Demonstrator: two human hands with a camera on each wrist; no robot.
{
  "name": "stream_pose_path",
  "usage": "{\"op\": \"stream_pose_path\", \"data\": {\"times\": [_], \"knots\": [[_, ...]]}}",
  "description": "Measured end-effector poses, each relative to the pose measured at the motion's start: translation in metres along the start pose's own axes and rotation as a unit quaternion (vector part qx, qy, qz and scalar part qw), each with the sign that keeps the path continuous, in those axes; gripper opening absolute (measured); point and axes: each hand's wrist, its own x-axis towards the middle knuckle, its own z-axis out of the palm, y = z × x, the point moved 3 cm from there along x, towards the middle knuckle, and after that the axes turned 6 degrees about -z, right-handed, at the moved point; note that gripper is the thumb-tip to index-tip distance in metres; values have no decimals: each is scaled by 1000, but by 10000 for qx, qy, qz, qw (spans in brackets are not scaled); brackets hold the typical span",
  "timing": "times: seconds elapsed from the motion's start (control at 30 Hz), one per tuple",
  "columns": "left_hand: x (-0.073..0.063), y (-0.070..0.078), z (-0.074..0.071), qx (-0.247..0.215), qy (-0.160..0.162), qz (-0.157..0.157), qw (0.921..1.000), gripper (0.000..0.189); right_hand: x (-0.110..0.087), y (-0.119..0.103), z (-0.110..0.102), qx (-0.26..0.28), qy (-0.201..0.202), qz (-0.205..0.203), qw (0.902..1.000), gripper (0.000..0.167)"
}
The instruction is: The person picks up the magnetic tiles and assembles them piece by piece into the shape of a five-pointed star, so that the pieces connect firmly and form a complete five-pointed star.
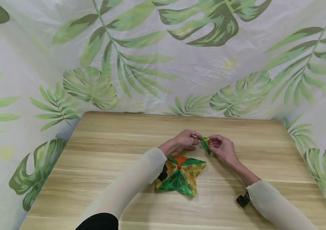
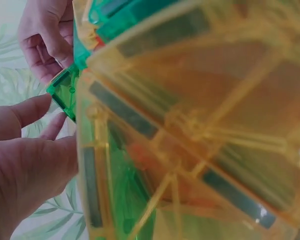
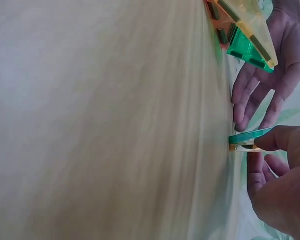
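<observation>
My right hand (image 1: 223,149) pinches a small piece of green and yellow triangular magnetic tiles (image 1: 205,145) between thumb and fingers, above the far part of the table. At the piece's left corner is my left hand (image 1: 186,140), its fingers loosely extended; in the left wrist view the left thumb (image 2: 32,109) reaches the green corner. Nearer to me, below the left wrist, lies a star-shaped build of magnetic tiles (image 1: 180,175) in green, yellow and orange, with a red spot at its centre. The left forearm hides its left side. Its translucent yellow tiles (image 2: 200,125) fill much of the left wrist view.
A wood-grain table (image 1: 100,179) with rounded far corners carries the build. Behind it and at both sides hangs a pale leaf-print cloth (image 1: 151,73). A black wrist camera (image 1: 243,200) sticks out by the right sleeve.
</observation>
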Motion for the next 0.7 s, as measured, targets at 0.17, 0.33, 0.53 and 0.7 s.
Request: {"op": "stream_pose_path", "data": {"times": [0.17,0.33,0.53,0.7], "knots": [[-3,2,1,-197,-223,-84,9995,39,4,-5,4,-165,-15,-28,9999,30],[-5,5,2,-36,-220,-57,9997,36,4,-6,5,-268,-18,-9,9996,32],[-5,4,2,118,-187,-44,9997,36,2,-6,7,-76,-30,68,9999,41],[-6,5,3,223,-214,5,9995,35,0,-6,7,-140,51,-101,9998,44]]}}
